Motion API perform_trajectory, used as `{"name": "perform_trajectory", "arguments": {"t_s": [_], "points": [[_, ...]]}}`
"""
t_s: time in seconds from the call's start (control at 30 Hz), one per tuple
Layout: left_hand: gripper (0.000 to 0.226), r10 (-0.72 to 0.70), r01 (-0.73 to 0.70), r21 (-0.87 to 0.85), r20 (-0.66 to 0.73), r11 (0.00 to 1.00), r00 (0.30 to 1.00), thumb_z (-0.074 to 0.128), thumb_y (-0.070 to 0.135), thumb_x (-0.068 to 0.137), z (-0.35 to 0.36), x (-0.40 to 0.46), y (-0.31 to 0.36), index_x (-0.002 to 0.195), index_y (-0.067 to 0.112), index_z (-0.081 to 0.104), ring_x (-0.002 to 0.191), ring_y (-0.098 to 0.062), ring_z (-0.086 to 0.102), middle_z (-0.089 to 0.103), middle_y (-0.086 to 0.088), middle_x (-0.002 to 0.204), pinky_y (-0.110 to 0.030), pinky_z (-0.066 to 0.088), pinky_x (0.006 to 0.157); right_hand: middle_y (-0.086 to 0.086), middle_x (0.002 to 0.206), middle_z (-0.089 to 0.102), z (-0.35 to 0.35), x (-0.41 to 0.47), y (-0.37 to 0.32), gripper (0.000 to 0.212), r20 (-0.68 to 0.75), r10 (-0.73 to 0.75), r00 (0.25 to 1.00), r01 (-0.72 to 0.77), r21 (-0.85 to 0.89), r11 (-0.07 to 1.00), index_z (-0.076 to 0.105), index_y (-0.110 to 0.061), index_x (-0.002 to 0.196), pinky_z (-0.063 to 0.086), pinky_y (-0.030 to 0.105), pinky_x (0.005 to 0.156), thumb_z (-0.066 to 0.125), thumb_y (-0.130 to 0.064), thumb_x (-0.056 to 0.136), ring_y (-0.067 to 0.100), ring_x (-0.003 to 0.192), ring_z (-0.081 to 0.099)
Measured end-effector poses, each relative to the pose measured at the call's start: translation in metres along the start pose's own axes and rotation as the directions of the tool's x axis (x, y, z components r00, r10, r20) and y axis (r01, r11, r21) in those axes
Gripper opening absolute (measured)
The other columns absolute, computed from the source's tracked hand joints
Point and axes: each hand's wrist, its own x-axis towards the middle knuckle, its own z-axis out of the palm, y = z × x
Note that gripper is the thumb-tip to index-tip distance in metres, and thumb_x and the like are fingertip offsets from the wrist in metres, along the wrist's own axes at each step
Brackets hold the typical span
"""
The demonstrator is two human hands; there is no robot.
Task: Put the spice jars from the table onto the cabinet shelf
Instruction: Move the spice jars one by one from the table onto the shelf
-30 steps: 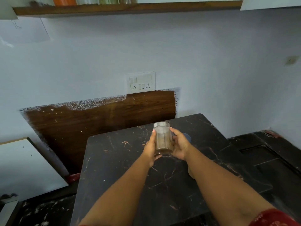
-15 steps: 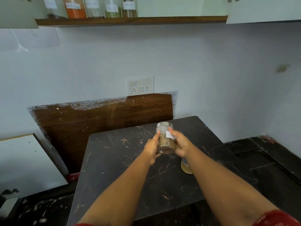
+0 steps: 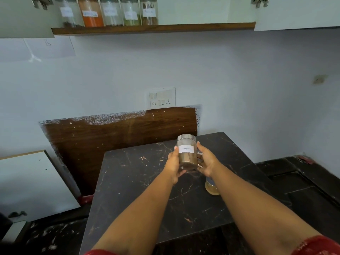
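A clear spice jar (image 3: pixel 186 153) with a steel lid, a white label and brown powder is held upright above the black marble table (image 3: pixel 139 183). My left hand (image 3: pixel 173 165) grips its left side and my right hand (image 3: pixel 206 161) its right side. A second jar (image 3: pixel 211 188) with pale yellow contents stands on the table, partly hidden under my right forearm. High above, the wooden cabinet shelf (image 3: pixel 193 26) carries several labelled jars (image 3: pixel 110 12) at its left end, one filled with orange powder.
White cabinet doors (image 3: pixel 298 13) hang open at both ends of the shelf. A switch and socket plate (image 3: pixel 161 98) sits on the wall above a brown wooden panel (image 3: pixel 110 137). A white board (image 3: pixel 27 183) leans at the left. Dark floor lies to the right.
The jar has turned between my hands so its white label faces me. The view has tilted up, bringing the shelf and its jars into sight.
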Motion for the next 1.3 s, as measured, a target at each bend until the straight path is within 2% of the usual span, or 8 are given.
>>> {"name": "perform_trajectory", "arguments": {"t_s": [0.13,0.27,0.33,0.47,0.63,0.77,1.17,1.3], "points": [[0.092,0.006,0.004,-0.138,0.071,0.990,0.997,0.043,0.090,0.066,0.000,0.013,0.011,0.133,0.027,0.054,0.111,-0.030,0.065,0.066,-0.011,0.124,-0.045,0.055,0.093,0.008,0.121,0.063,0.019,0.006,-0.009,0.064,0.158,-0.013,0.987,0.044,-0.197,0.979,0.048,-0.031,0.135,0.055,0.048,0.085,0.076,-0.039,0.078,0.030,0.104,0.064],[0.079,0.093,-0.053,-0.239,0.160,0.970,0.983,0.051,0.078,0.077,-0.008,0.034,0.032,0.133,0.022,0.057,0.116,-0.031,0.062,0.066,-0.014,0.125,-0.048,0.048,0.102,0.006,0.135,0.050,0.043,0.021,-0.030,0.088,0.180,-0.119,0.976,0.179,-0.369,0.912,0.029,-0.035,0.143,0.053,0.043,0.086,0.081,-0.021,0.073,0.027,0.110,0.055],[0.065,0.124,-0.094,-0.198,0.148,0.976,0.981,0.061,0.058,0.085,-0.009,0.043,0.047,0.134,0.017,0.053,0.112,-0.028,0.064,0.066,-0.014,0.122,-0.040,0.053,0.092,0.008,0.137,0.047,0.054,0.033,-0.042,0.095,0.169,-0.159,0.973,0.215,-0.404,0.889,0.022,-0.038,0.144,0.051,0.044,0.093,0.082,-0.026,0.071,0.029,0.113,0.056],[0.087,0.197,-0.173,-0.142,0.178,0.975,0.964,0.083,0.045,0.067,-0.012,0.064,0.079,0.136,0.010,0.043,0.106,-0.027,0.067,0.063,-0.019,0.123,-0.030,0.058,0.069,0.008,0.121,0.054,0.079,0.060,-0.059,0.082,0.098,-0.278,0.956,0.287,-0.525,0.802,0.032,-0.024,0.133,0.051,0.045,0.094,0.082,-0.032,0.070,0.026,0.106,0.059],[0.119,0.301,-0.320,0.148,0.139,0.936,0.943,0.090,0.057,0.044,-0.019,0.097,0.135,0.144,0.024,0.035,0.122,-0.022,0.053,0.054,-0.005,0.133,-0.044,0.041,0.108,0.002,0.122,0.054,0.110,0.080,-0.093,0.082,0.087,-0.454,0.887,0.425,-0.539,0.727,0.031,-0.024,0.137,0.050,0.037,0.088,0.080,-0.038,0.072,0.021,0.108,0.056],[0.095,0.420,-0.445,0.256,0.147,0.858,0.895,0.081,0.054,0.058,0.003,0.110,0.209,0.141,0.027,0.042,0.121,-0.020,0.053,0.053,-0.003,0.133,-0.042,0.043,0.108,0.003,0.131,0.054,0.129,0.076,-0.152,0.074,0.065,-0.627,0.776,0.573,-0.487,0.659,0.035,-0.026,0.140,0.050,0.036,0.095,0.077,-0.028,0.079,0.019,0.113,0.055],[0.059,0.842,-0.849,0.269,0.180,0.455,0.509,0.072,0.023,0.087,0.082,0.074,0.452,0.136,0.011,0.043,0.110,-0.020,0.060,0.059,-0.004,0.121,-0.032,0.051,0.093,-0.002,0.112,0.059,0.204,0.043,-0.387,0.074,0.105,-0.941,0.322,0.876,-0.411,0.254,0.044,-0.022,0.136,0.044,0.023,0.078,0.080,-0.024,0.072,0.013,0.095,0.056],[0.056,0.918,-0.805,0.579,0.238,0.127,0.316,0.061,0.041,0.092,0.081,0.079,0.499,0.137,0.013,0.043,0.115,-0.022,0.058,0.057,-0.006,0.129,-0.041,0.049,0.096,0.002,0.117,0.059,0.223,0.054,-0.443,0.078,0.228,-0.930,0.288,0.847,-0.514,0.137,0.035,-0.017,0.140,0.045,0.026,0.078,0.078,-0.027,0.075,0.017,0.097,0.057]]}}
